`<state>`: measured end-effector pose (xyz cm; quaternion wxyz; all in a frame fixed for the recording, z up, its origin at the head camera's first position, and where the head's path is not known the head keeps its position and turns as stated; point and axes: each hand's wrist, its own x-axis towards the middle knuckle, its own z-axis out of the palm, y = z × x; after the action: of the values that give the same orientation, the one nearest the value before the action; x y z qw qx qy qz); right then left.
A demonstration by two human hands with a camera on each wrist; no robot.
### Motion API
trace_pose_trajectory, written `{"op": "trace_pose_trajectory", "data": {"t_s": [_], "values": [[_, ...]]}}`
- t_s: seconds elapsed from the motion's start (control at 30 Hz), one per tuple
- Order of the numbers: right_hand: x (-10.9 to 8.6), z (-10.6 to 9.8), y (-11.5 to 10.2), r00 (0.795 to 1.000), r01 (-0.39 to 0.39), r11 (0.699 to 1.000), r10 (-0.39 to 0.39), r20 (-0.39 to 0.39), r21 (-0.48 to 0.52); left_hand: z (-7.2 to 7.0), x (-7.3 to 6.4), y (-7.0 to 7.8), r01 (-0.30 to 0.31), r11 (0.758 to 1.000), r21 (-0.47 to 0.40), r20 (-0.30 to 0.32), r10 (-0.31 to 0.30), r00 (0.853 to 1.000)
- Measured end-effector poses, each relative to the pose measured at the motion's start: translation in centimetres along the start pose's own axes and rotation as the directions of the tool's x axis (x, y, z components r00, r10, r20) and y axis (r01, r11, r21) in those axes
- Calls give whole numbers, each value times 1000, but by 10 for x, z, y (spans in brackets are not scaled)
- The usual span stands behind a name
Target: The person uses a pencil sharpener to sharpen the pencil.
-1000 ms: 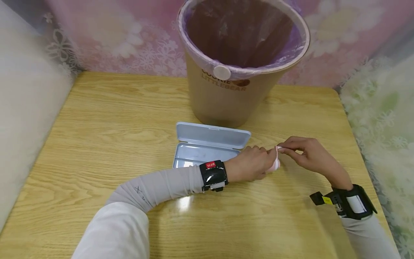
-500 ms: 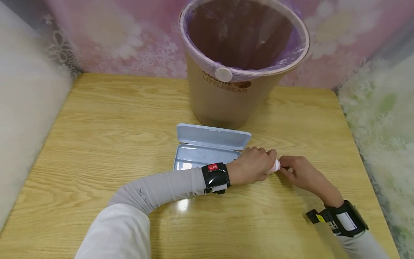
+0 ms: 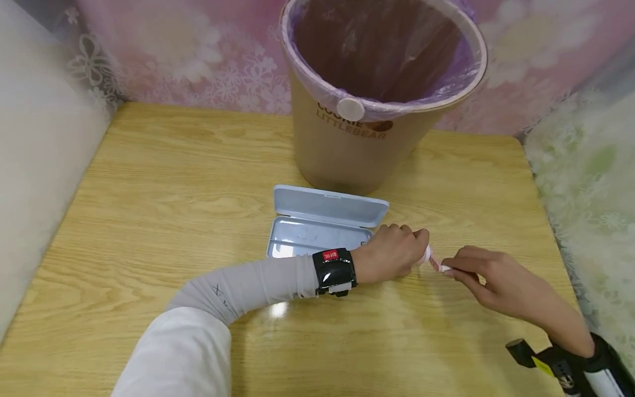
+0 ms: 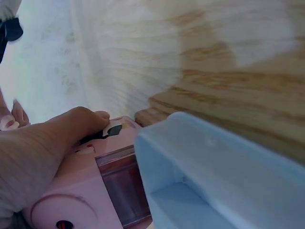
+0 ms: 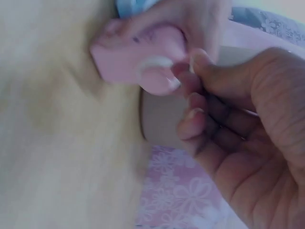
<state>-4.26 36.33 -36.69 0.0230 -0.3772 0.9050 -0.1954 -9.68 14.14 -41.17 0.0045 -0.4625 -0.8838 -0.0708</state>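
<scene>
A pink hand-crank pencil sharpener fills the lower left of the left wrist view. It has a see-through shavings drawer and a round face with a dark hole, red inside. My left hand grips its body over the table, covering most of it in the head view. At its right end, my right hand pinches the small white knob of the crank. The right wrist view shows the sharpener's other end, with a round pink hub beside my right fingertips. Close beside the sharpener lies an open light blue pencil case.
Behind the pencil case stands a tall beige bin with a purple liner, its mouth upward. Wood-grain table surrounds the work. A pink floral backdrop rises along the back, with pale cloth at both sides.
My right hand has swept downward and then out to the right, turning the crank. My left hand keeps its grip on the sharpener at nearly the same spot.
</scene>
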Motion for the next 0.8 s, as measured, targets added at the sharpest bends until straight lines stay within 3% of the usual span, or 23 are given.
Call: {"op": "trace_pose_trajectory", "data": {"t_s": [0.07,0.17,0.5,0.67,0.8], "values": [[6,-11,6,999,27,999,-28,-24,-36,0,0,1,-3,1000,24,-24,3,1000],[14,-18,16,997,62,998,-63,-42,-27,0,-1,2,-17,999,32,-12,17,1000],[40,-13,47,993,90,993,-84,-80,73,0,-7,-5,-25,999,33,-24,26,999],[47,-4,61,997,48,991,-40,-66,127,-3,-5,-7,-57,998,-9,41,58,998],[49,14,67,1000,-26,987,26,0,161,-6,-5,-8,-58,998,-40,107,62,992]]}}
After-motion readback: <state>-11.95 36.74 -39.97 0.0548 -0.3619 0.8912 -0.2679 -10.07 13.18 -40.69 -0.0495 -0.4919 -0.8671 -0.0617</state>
